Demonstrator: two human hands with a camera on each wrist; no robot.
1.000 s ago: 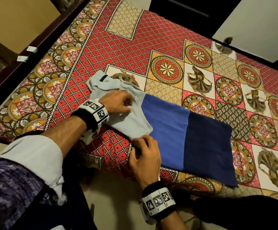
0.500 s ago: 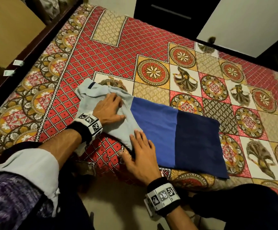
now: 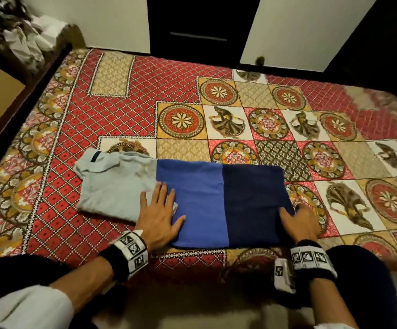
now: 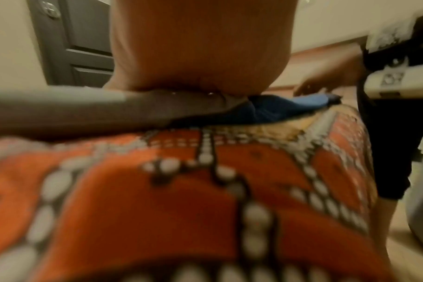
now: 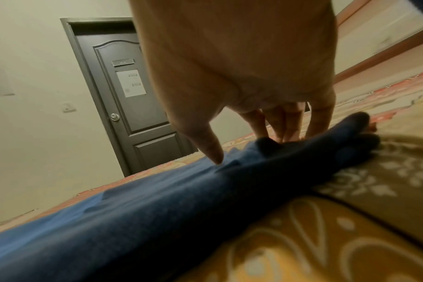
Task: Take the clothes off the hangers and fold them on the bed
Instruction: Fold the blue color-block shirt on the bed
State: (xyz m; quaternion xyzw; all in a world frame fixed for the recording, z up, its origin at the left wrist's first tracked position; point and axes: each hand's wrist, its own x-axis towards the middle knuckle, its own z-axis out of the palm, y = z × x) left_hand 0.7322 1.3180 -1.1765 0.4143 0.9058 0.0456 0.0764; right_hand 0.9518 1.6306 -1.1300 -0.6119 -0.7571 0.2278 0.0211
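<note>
Shirt lies lengthwise across lower frame; left hand flat, fingers spread, mid-garment; right hand nearer dark hem, straight fingers pressing

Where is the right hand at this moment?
In the head view, the right hand rests at the near right corner of the folded shirt, on its dark blue end, near the bed's front edge.

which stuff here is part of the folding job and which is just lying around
Part of the job:
- colour-block shirt, lying long and narrow on the bed
- bedspread, the folding surface
- left hand, flat on the shirt
- right hand, fingers at the navy end

Just lying about:
- heap of clothes beyond the bed's far left corner
- dark door
</note>
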